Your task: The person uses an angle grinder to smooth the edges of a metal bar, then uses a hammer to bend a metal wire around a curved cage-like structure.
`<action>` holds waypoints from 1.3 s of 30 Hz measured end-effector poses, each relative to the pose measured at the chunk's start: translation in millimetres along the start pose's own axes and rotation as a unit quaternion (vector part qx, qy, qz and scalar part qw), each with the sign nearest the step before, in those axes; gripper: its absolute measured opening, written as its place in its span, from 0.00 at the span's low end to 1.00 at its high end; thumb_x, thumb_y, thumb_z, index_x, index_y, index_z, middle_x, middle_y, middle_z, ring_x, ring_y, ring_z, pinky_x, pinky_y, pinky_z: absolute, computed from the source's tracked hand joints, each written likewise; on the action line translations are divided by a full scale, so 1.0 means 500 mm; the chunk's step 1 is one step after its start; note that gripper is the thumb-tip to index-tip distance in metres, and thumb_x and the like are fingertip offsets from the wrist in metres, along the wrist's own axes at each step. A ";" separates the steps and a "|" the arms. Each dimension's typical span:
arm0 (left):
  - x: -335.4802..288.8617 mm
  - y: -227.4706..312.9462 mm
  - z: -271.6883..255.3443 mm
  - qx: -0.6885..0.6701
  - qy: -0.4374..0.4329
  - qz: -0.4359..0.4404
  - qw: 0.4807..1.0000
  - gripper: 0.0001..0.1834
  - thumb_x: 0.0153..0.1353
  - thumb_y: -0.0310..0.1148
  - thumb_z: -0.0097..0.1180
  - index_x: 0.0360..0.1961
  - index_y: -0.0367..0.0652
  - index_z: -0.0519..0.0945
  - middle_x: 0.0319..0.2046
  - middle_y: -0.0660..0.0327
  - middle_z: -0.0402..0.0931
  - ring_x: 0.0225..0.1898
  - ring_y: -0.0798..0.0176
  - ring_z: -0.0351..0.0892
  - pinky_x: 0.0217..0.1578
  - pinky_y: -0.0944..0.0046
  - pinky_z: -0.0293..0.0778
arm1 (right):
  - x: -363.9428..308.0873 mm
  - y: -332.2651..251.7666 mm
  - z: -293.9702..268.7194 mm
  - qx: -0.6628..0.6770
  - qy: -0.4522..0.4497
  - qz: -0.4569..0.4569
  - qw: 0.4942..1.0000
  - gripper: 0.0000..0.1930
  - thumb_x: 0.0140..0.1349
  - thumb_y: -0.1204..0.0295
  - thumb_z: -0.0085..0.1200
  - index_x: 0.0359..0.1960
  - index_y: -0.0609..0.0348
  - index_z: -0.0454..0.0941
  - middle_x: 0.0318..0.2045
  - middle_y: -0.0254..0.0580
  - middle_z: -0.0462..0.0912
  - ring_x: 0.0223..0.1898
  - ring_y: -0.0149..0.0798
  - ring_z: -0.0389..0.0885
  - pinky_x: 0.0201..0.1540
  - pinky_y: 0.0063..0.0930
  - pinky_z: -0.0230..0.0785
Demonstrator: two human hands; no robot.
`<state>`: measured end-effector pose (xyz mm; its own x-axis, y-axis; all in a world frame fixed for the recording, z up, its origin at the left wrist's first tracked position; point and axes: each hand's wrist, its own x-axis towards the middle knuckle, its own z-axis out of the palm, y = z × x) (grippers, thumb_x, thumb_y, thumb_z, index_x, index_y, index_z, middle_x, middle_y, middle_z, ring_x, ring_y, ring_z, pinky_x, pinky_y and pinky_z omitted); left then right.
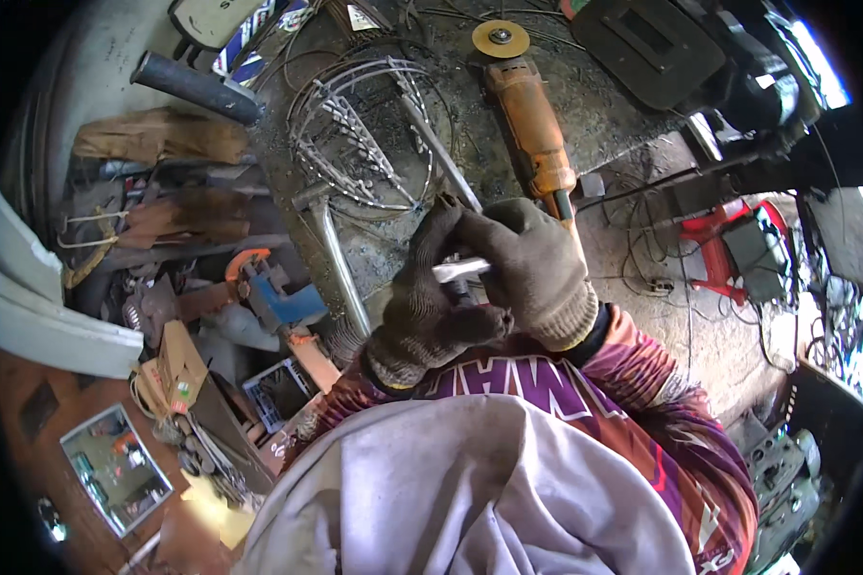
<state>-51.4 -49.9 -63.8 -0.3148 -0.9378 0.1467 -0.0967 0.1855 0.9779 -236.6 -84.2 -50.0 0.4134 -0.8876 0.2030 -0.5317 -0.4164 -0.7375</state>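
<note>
Both my hands wear dark knit work gloves and are held close together in front of my chest. My right hand (pixel 537 273) is closed, with a short whitish, silvery piece (pixel 462 269) sticking out from its curled fingers toward the left. Curled around the near side of this piece is my left hand (pixel 422 307), its thumb pointing right; what lies inside its fingers is mostly hidden. Just beyond the gloves, a grey metal rod (pixel 441 153) slants over the bench, its near end running behind my fingers. To the left lies a hammer (pixel 338 259) with a shiny metal handle.
On the dark workbench (pixel 470 120), a wire ring frame (pixel 360 144) lies beside an orange angle grinder (pixel 532 125) with a tan disc. A black welding mask (pixel 647 48) is at the far right. Tools and rags crowd the left shelves; cables (pixel 662 286) trail across the floor at right.
</note>
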 end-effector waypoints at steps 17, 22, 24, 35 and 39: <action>0.074 0.162 -0.168 0.011 0.299 -0.136 0.944 0.28 0.69 0.37 0.59 0.67 0.40 0.73 0.39 0.49 0.88 0.20 0.72 0.77 0.21 0.72 0.72 | -0.134 0.267 -0.008 0.273 -0.052 0.331 0.902 0.36 0.60 0.65 0.68 0.69 0.61 0.67 0.44 0.56 0.84 0.44 0.57 0.86 0.48 0.46 0.78; 0.146 0.175 -0.249 0.114 0.236 -0.149 0.953 0.21 0.69 0.36 0.60 0.61 0.41 0.78 0.36 0.52 0.88 0.17 0.78 0.71 0.17 0.73 0.68 | -0.099 0.273 -0.129 0.310 -0.065 0.374 0.872 0.26 0.62 0.72 0.63 0.61 0.65 0.74 0.40 0.38 0.83 0.35 0.28 0.80 0.38 0.26 0.75; 0.177 0.173 -0.282 0.126 0.213 -0.159 0.956 0.23 0.67 0.39 0.62 0.60 0.40 0.78 0.36 0.53 0.88 0.17 0.77 0.71 0.17 0.73 0.66 | -0.092 0.295 -0.159 0.250 -0.064 0.361 0.896 0.26 0.62 0.74 0.62 0.63 0.66 0.73 0.39 0.36 0.83 0.34 0.27 0.80 0.35 0.23 0.76; 0.233 0.175 -0.302 0.126 0.259 -0.175 0.942 0.21 0.66 0.33 0.63 0.60 0.41 0.79 0.36 0.51 0.88 0.18 0.76 0.73 0.17 0.74 0.66 | -0.023 0.408 -0.242 0.331 -0.144 0.358 0.861 0.27 0.63 0.77 0.61 0.64 0.66 0.72 0.39 0.38 0.82 0.32 0.26 0.80 0.34 0.24 0.77; 0.186 0.206 -0.271 0.079 0.350 -0.158 0.920 0.17 0.67 0.31 0.60 0.56 0.40 0.82 0.35 0.50 0.88 0.20 0.73 0.75 0.19 0.72 0.68 | -0.031 0.444 -0.246 0.327 -0.163 0.360 0.859 0.18 0.64 0.78 0.58 0.56 0.62 0.74 0.39 0.40 0.82 0.37 0.30 0.82 0.38 0.28 0.77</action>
<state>37.2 -157.8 70.6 0.4319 -0.9015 -0.0276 -0.2323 -0.1408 0.9624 -451.8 -186.9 -137.6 0.3927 -0.7218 -0.5699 -0.2524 0.5112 -0.8215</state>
